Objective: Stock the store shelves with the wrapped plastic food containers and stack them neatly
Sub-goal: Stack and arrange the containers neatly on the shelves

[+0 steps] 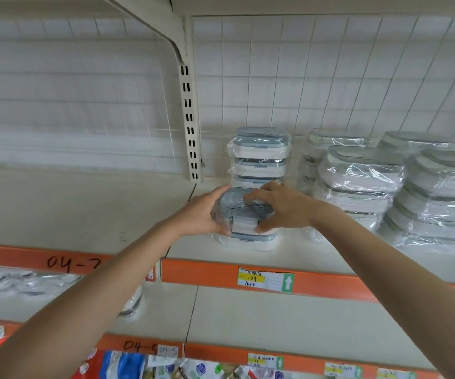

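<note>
Two bare forearms reach up from the lower frame corners toward the upper shelf point(89, 214). The left hand point(201, 214) cups the left end of a wrapped grey-lidded food container point(238, 212), fingers curled round its edge. The right hand point(278, 207) clamps the right end, fingers over the lid and thumb against the front face. The container sits on top of another wrapped container point(245, 243) at the shelf front, forming a low stack just ahead of a taller rear stack point(259, 157).

Risk assessment: the held container appears slightly offset from the one beneath. If released off-centre, the slick film could let it slide toward the shelf lip. A push rearward could knock the rear stack, which stands close behind. The wrapped stacks point(385, 187) to the right lean unevenly and could shift if brushed.

Surface: cream shelf boards with an orange price rail point(207, 272) carrying a yellow-and-white price label point(264, 279) and the handwritten code "04-7". A slotted upright point(189, 119) divides two bays, backed by white wire grid. A lower shelf holds more wrapped goods at left, with colourful packets at the bottom edge.
</note>
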A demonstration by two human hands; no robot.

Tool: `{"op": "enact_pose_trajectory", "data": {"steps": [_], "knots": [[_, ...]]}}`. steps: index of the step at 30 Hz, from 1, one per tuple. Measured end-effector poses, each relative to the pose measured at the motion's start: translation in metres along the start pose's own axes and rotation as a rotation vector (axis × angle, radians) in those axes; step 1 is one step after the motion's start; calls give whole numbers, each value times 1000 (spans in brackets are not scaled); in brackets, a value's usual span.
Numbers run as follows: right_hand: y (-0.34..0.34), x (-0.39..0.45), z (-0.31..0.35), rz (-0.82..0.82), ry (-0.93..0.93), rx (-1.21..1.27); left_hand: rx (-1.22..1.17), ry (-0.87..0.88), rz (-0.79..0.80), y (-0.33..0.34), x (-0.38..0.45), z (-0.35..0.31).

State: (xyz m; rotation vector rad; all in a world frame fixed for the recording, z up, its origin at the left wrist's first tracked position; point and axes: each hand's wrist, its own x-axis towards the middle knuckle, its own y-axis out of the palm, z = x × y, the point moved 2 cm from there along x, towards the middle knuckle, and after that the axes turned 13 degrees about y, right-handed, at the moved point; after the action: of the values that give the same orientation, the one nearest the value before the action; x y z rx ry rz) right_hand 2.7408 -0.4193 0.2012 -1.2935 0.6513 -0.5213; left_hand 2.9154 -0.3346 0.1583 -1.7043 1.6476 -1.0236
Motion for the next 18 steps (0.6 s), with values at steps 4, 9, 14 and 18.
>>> {"op": "enact_pose_trajectory", "data": {"steps": [4, 9, 14, 18], "knots": [[-3, 0, 1, -24, 39, -67, 106, -43, 25, -1, 0, -3], [-18, -4, 14, -70, 131, -128, 48, -201, -187, -8, -9, -8], [-21, 0, 15, -72, 37, -207, -153, -211, -262, -11, -13, -27], [-16, -3, 12, 23, -139, -249, -190, -180, -227, -11, -8, -24]]}}
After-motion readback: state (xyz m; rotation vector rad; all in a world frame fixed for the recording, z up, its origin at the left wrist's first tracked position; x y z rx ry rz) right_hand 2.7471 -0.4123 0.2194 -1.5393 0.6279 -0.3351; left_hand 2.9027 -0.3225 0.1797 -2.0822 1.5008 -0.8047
